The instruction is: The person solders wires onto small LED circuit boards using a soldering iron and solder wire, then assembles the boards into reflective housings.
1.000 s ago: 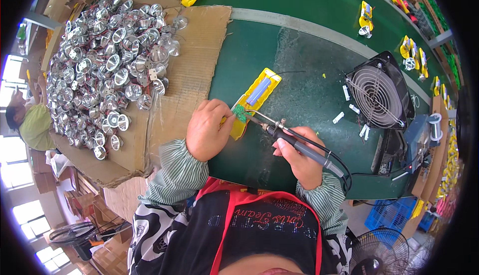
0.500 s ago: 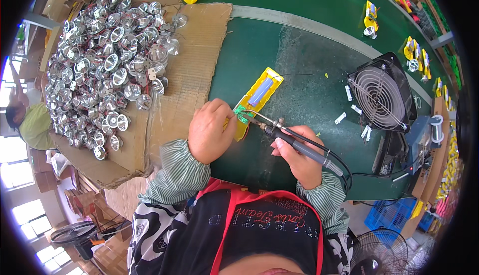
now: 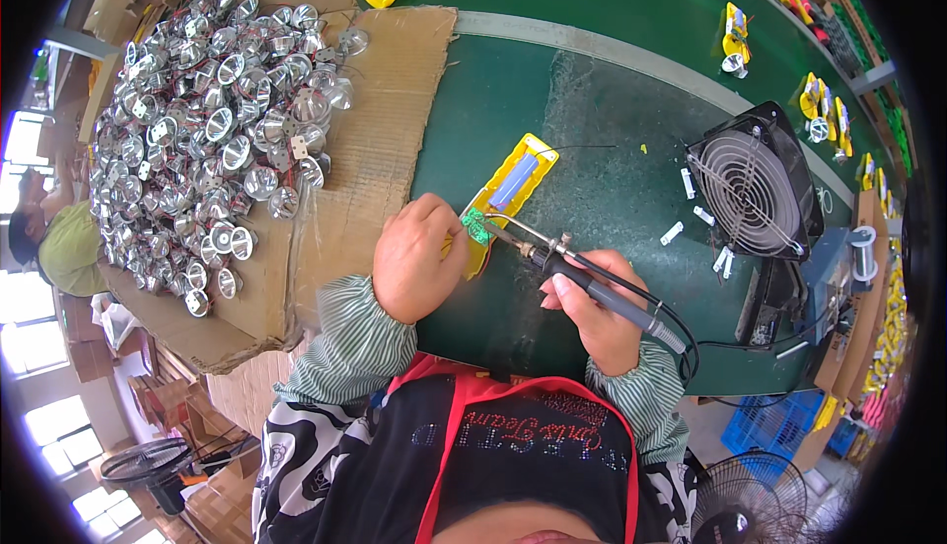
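Observation:
My right hand (image 3: 600, 312) is wrapped round the grey handle of a soldering iron (image 3: 592, 288); a thin metal guide tube and a black cable run along it. Its tip meets a small green circuit board (image 3: 477, 227). At the board's left edge, my left hand (image 3: 419, 260) is closed, fingertips pinching the board; part of the grip is hidden behind the fingers. Beneath the board lies a yellow plastic housing (image 3: 531, 157) on the green bench, tilted up to the right. It contains a blue cylindrical battery (image 3: 515, 182), and a thin dark wire extends from its far end.
Many silver reflector cups (image 3: 222, 140) with wires are heaped on cardboard (image 3: 395, 100) at the left. A black square fan (image 3: 755, 184) stands at the right, small white pieces (image 3: 672, 233) beside it. Beyond, more yellow housings (image 3: 735, 36) lie on a green belt. A solder spool (image 3: 864, 253) sits far right.
The iron has shifted very slightly, and the circuit board has turned a little, showing more of its green face. My left hand stays nearly still. A co-worker at far left has moved.

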Motion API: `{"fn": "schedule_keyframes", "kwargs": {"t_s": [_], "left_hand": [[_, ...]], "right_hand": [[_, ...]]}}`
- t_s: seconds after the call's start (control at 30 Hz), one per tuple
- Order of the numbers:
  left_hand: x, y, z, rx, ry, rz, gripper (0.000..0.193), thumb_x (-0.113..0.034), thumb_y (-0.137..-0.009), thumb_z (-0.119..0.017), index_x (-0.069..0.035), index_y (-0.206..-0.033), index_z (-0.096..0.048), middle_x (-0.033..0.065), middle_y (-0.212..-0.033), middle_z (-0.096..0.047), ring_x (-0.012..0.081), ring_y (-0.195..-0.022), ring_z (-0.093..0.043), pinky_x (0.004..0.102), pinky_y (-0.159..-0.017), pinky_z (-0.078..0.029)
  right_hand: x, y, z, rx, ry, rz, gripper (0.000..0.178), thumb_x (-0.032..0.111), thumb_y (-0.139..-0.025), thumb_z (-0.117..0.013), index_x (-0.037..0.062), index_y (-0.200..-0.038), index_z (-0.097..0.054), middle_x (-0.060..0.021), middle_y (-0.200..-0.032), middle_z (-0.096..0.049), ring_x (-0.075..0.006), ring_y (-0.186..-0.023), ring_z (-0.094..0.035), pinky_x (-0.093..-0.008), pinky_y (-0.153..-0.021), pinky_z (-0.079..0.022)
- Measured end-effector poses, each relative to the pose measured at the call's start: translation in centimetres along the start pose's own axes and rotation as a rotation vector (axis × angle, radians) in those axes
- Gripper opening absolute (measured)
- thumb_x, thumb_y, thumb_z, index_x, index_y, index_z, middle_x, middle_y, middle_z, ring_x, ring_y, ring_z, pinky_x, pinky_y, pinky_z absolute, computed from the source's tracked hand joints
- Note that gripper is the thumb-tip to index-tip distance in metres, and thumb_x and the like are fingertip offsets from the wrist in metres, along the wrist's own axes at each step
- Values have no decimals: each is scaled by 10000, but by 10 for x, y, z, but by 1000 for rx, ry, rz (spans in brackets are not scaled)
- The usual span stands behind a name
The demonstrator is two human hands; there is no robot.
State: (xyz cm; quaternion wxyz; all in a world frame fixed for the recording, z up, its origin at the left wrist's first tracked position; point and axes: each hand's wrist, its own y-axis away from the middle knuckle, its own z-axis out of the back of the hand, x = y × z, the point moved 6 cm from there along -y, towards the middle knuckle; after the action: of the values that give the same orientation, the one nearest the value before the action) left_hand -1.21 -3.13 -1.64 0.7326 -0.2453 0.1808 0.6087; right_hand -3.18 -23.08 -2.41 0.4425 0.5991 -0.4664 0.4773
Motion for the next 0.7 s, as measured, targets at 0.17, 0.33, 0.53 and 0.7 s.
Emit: {"fn": "schedule_keyframes", "kwargs": {"t_s": [0.17, 0.33, 0.53, 0.7], "left_hand": [[0, 1, 0, -6, 3, 1, 67, -45, -746, -600, -16, -757, -541, 123, -809, -544, 317, -767, -546, 391, -676, -440], [2, 4, 1, 31, 18, 2, 89, -70, -757, -614, -12, -802, -563, 124, -860, -565, 312, -806, -562, 378, -705, -452], [-19, 20, 8, 88, -205, -142, 301, -180, -742, -692, -25, -962, -558, 129, -992, -561, 311, -837, -572, 382, -726, -465], [-20, 4, 3, 97, -34, -79, 370, -192, -722, -720, -21, -1000, -545, 147, -996, -540, 314, -840, -573, 379, -723, -481]], "right_hand": [[3, 5, 4, 21, 45, 10, 190, -13, -810, -603, -59, -969, -510, -148, -783, -648, -156, -654, -643, -265, -611, -546], [9, 13, 17, -38, 51, 6, 176, -7, -801, -621, -64, -937, -526, -145, -773, -656, -149, -646, -646, -255, -594, -537], [6, 21, 39, -125, 31, -11, 171, -20, -808, -602, -71, -948, -518, -155, -769, -648, -159, -643, -641, -264, -596, -537], [10, 24, 54, -190, -6, 6, 172, -23, -810, -598, -67, -956, -519, -160, -780, -647, -162, -637, -637, -269, -595, -538]]}}
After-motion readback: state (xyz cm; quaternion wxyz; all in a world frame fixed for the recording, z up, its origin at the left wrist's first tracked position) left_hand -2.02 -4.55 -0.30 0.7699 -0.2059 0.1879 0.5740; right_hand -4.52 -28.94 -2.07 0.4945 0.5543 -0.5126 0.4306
